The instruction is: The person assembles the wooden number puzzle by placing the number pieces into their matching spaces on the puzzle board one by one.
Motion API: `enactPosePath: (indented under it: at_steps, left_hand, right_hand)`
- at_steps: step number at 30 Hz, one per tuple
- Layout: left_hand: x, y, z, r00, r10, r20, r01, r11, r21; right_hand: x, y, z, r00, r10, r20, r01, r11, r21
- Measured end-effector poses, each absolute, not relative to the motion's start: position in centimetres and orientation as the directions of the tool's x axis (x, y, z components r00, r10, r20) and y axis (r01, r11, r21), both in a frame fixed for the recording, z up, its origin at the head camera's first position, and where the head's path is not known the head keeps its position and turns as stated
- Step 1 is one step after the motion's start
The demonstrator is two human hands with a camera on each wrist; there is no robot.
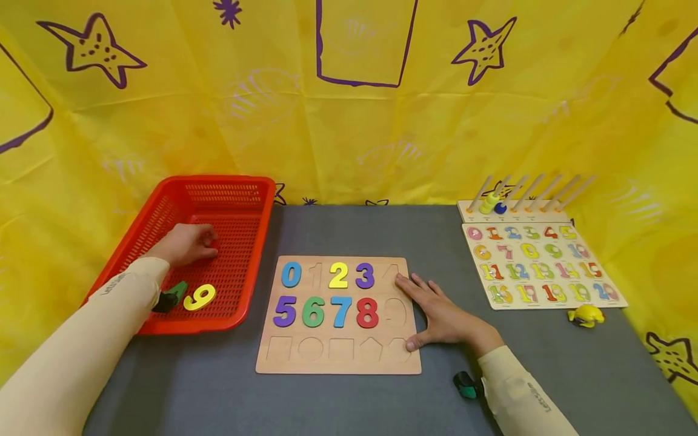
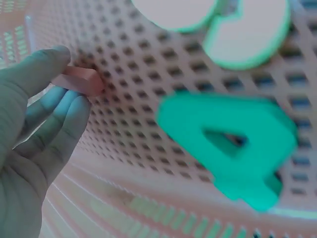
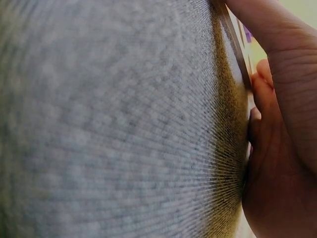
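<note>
Inside the red basket [image 1: 255,266] at the left, my left hand [image 1: 185,244] pinches a small reddish puzzle piece [image 2: 81,80] between thumb and fingers; its full shape cannot be made out. Near that wrist, a green number 4 [image 2: 262,119] and a yellow number 9 [image 1: 200,297] lie on the basket's floor. My right hand [image 1: 449,318] rests on the right edge of a wooden number board [image 1: 338,366], fingers spread. The board holds 0, 2, 3 and 5 to 8; the 1, 4 and 9 recesses and the bottom row of shape recesses are bare.
At the right lies a second number board [image 1: 545,275], with a rack of wooden pegs [image 1: 515,215] carrying a few beads behind it. A small yellow toy [image 1: 586,315] sits beside it. Yellow patterned cloth [image 1: 349,145] hangs behind the grey table [image 1: 349,227].
</note>
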State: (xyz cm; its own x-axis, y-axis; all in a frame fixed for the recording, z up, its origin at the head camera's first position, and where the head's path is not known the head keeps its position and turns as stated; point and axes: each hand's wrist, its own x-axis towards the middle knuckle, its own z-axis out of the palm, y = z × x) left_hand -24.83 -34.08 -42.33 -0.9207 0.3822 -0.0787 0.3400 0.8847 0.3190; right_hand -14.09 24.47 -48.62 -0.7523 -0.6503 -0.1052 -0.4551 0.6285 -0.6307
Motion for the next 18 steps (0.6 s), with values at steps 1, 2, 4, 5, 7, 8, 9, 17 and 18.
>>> enactPosePath:
  at_steps: [1,2,4,5,7,8,9,17,18]
  left_hand:
    - [-24.9,-33.7,-42.2,-0.924,0.375,-0.072,0.332,0.882,0.333]
    - [-25.0,-33.4,-42.1,-0.928,0.368,-0.06,0.326,0.879,0.349]
    - [-25.1,-32.5,-41.5,-0.937,0.348,-0.034,0.308,0.869,0.388]
    - [-25.1,-32.1,-41.2,-0.941,0.337,-0.016,0.301,0.862,0.407]
    - [-25.0,-31.1,-40.4,-0.95,0.311,0.023,0.289,0.848,0.444]
    - [-25.0,-30.5,-39.9,-0.954,0.297,0.042,0.281,0.839,0.465]
    - [-24.9,-30.0,-39.5,-0.957,0.285,0.06,0.278,0.831,0.481]
    - [-23.8,-24.6,-36.4,-0.926,0.327,0.191,0.377,0.758,0.532]
    - [-23.6,-23.9,-36.2,-0.92,0.338,0.199,0.391,0.75,0.533]
  right_hand:
    - [-14.1,24.4,-48.6,-0.751,-0.651,-0.106,-0.456,0.628,-0.63]
    - [-14.1,24.4,-48.6,-0.751,-0.652,-0.106,-0.456,0.627,-0.632]
    - [-14.1,24.4,-48.6,-0.751,-0.652,-0.108,-0.454,0.628,-0.633]
    - [-14.1,24.4,-48.6,-0.751,-0.651,-0.107,-0.454,0.628,-0.632]
    - [-14.1,24.4,-48.6,-0.754,-0.648,-0.108,-0.45,0.629,-0.633]
    - [-14.1,24.4,-48.6,-0.754,-0.648,-0.106,-0.45,0.628,-0.635]
    - [-14.1,24.3,-48.6,-0.754,-0.648,-0.104,-0.453,0.629,-0.632]
    - [-14.1,24.3,-48.7,-0.754,-0.647,-0.109,-0.457,0.637,-0.62]
    - [-14.1,24.3,-48.7,-0.754,-0.647,-0.112,-0.455,0.637,-0.622]
